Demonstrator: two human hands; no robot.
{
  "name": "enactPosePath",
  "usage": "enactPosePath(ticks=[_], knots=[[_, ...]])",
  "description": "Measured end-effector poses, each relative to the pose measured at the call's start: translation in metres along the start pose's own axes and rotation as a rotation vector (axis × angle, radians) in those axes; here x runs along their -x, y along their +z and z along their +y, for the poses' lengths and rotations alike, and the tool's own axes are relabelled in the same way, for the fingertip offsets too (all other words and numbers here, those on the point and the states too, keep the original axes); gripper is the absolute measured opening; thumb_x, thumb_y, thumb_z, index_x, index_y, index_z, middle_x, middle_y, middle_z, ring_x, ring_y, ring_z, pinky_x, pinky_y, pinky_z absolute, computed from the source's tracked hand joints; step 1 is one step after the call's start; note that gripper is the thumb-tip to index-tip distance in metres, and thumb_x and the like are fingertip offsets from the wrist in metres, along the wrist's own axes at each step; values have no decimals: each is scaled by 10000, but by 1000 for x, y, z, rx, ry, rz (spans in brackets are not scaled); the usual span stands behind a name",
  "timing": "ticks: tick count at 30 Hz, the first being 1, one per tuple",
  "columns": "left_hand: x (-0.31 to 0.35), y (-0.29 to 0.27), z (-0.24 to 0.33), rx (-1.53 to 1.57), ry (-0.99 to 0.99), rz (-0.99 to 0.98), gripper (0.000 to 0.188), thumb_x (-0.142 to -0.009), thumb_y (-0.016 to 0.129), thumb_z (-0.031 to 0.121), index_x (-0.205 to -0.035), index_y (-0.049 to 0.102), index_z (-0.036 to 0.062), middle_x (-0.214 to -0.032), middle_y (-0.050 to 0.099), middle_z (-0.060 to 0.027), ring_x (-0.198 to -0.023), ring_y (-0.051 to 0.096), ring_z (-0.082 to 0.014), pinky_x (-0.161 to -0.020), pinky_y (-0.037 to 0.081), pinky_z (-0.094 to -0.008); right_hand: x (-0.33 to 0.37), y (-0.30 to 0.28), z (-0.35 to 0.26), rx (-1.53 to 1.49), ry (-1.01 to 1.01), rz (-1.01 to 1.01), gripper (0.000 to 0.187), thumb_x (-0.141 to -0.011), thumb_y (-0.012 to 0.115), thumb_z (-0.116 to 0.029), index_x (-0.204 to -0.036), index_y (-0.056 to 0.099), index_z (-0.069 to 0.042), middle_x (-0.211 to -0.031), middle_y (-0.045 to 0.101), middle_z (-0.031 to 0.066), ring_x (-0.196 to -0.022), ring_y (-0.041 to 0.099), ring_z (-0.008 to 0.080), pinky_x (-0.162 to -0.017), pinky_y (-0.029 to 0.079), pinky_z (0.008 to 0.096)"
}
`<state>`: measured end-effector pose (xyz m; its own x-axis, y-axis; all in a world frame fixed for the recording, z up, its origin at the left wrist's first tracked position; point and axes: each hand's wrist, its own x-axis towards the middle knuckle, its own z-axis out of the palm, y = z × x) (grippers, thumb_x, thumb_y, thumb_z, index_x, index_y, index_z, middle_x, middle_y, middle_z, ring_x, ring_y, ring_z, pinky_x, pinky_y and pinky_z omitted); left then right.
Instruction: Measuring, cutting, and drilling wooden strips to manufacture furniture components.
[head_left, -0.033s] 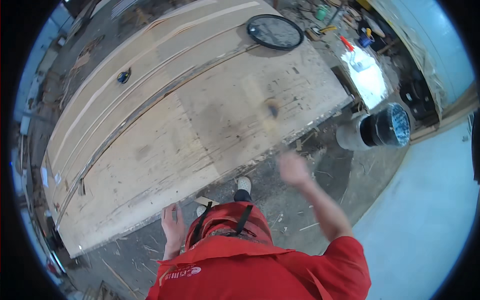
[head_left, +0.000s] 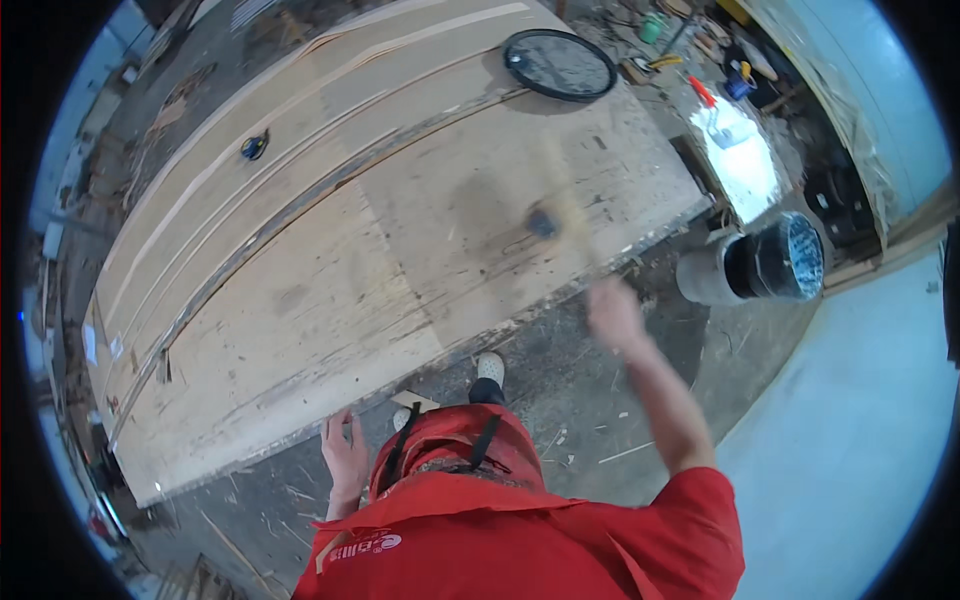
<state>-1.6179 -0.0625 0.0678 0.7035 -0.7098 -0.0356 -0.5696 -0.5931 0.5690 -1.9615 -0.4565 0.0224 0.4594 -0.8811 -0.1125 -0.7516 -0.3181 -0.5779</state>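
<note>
My right hand (head_left: 616, 314) is closed and smeared by motion over the near edge of a large wooden board table (head_left: 340, 310). From it a pale yellow, brush-like tool (head_left: 568, 212) reaches over the boards, too blurred to name surely. Beside the tool shows a dark blurred spot (head_left: 543, 223); I cannot tell whether it belongs to the tool or lies on the board. At the table's near edge, left of my body, my left hand (head_left: 345, 452) has its fingers apart and holds nothing.
A round black-rimmed disc (head_left: 560, 65) lies at the table's far right. Long thin strips (head_left: 330, 185) run across the boards, near a small blue-and-black tool (head_left: 255, 147). Right of the table stand buckets (head_left: 790, 258) and a red-handled roller (head_left: 703, 92). Scraps litter the floor.
My right hand has moved right and slightly away from me, and the blurred tool has swung right with it. My left hand stays at the table edge.
</note>
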Motion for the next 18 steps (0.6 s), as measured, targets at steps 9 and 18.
enactPosePath(ticks=[9, 18], knots=[[39, -25, -85, 79, -105, 65, 182, -960, 667, 103, -1115, 668, 8, -1029, 669, -174, -987, 646, -378, -889, 505, -449, -41, 165, -77, 585, -286, -378, 226, -895, 558, -133, -901, 744, -5, -890, 736, 229, -865, 727, 406, -749, 582, 498], [63, -105, -233, 121, -86, 241, 141, -964, 662, 50, -1093, 680, -3, -991, 681, -181, -927, 678, -364, -836, 537, -423, 29, 229, -251, 176, -192, -85, 513, -1070, 453, -336, -834, 695, 51, -804, 710, 249, -849, 696, 489, -792, 558, 548]])
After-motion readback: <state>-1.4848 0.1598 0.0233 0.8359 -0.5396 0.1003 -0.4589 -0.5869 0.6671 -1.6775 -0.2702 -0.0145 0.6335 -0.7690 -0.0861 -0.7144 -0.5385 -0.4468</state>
